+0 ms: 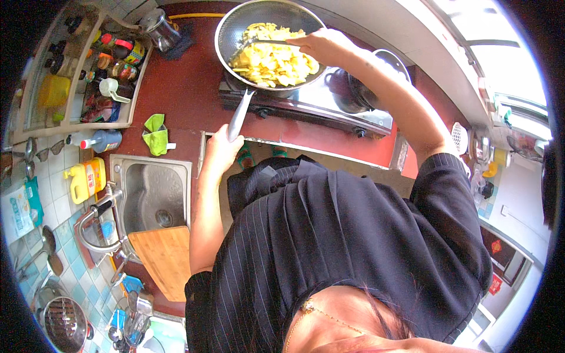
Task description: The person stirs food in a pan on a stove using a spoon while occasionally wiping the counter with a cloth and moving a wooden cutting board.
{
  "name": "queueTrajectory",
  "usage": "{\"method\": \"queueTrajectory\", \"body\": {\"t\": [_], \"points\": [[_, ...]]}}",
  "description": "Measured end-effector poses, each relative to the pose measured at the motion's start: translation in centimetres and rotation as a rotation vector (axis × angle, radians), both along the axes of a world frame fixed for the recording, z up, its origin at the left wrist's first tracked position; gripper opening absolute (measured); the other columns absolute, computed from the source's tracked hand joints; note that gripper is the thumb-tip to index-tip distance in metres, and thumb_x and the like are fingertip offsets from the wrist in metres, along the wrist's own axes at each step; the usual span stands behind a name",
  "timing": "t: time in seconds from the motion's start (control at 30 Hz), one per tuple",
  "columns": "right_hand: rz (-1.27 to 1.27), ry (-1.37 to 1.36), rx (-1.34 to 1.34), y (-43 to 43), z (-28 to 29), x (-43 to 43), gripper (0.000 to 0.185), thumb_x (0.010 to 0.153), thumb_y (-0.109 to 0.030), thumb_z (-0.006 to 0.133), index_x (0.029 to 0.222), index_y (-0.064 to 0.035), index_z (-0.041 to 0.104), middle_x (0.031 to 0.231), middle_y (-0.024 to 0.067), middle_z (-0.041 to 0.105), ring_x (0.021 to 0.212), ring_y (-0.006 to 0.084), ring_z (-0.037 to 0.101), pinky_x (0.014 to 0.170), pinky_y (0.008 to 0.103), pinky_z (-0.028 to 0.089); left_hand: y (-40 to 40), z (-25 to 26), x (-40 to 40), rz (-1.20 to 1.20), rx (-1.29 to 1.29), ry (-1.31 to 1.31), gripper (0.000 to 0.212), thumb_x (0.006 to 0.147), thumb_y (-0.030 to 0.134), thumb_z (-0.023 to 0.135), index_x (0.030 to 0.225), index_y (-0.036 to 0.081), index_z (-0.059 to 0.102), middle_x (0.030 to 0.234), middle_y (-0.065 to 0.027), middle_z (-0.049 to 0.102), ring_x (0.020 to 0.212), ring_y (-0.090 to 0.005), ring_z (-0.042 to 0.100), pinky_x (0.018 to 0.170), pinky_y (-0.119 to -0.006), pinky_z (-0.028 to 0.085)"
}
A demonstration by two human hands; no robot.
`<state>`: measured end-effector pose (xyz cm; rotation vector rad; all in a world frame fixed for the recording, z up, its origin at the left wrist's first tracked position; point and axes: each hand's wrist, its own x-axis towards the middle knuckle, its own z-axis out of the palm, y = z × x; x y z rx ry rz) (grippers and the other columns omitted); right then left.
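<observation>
A large wok (pixel 225 53) on the gas stove (pixel 304 103) holds a heap of yellow sliced food (pixel 278 61), perhaps potato. My left hand (pixel 223 148) is closed around the wok's grey handle (pixel 240 115), which points towards me. Over the wok's right rim reaches my right hand (pixel 324 46), gripping the dark handle of a cooking spatula (pixel 269 42). The spatula's head lies at the left side of the food, partly hidden by it. Behind my right forearm, a dark pot (pixel 362 95) stands on the other burner, with a glass lid (pixel 390 61) partly covered by the arm.
Left of the stove lie a green cloth (pixel 155 134) and a steel sink (pixel 154 189) with a wooden cutting board (pixel 165 256) across its near edge. A metal jug (pixel 159 28) stands at the back left, beside a shelf of jars and bottles (pixel 119 70). A yellow jug (pixel 88 178) is by the tap.
</observation>
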<state>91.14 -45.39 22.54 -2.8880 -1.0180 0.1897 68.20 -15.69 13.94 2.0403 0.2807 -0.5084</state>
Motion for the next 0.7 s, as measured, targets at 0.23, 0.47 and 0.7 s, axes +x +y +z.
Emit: {"method": "queueTrajectory", "body": {"t": [0.23,0.47,0.7], "points": [[-0.053,-0.012,-0.212,-5.4,5.3,-6.4,0.047,0.095,-0.017,0.062,0.142,-0.0226,0.058,0.081,0.0162,0.068,0.073,0.0316,0.067,0.069,0.0448,0.054,-0.1,0.1,0.1,-0.052,0.045,-0.124,0.031,0.088,0.024,0.067,0.105,-0.001,0.061,0.092,-0.0240,0.069,0.088,-0.0351,0.069,0.078,-0.043,0.053],[-0.230,0.098,0.047,-8.0,10.1,-11.2,0.041,0.096,-0.017,0.062,0.136,-0.0277,0.063,0.090,0.0159,0.070,0.078,0.0328,0.068,0.072,0.0427,0.054,0.1,-0.3,0.1,-0.052,0.033,-0.084,0.030,0.088,0.025,0.067,0.104,0.000,0.062,0.092,-0.0231,0.069,0.087,-0.0341,0.069,0.078,-0.043,0.053],[-0.275,0.049,-0.071,-5.6,0.6,-10.9,0.043,0.096,-0.016,0.059,0.138,-0.0246,0.062,0.079,0.0183,0.069,0.063,0.0315,0.066,0.059,0.0445,0.052,0.2,-1.2,0.1,-0.031,-0.043,-0.052,0.027,0.088,0.024,0.067,0.103,0.001,0.063,0.085,-0.0169,0.068,0.079,-0.0254,0.066,0.073,-0.040,0.052]]}}
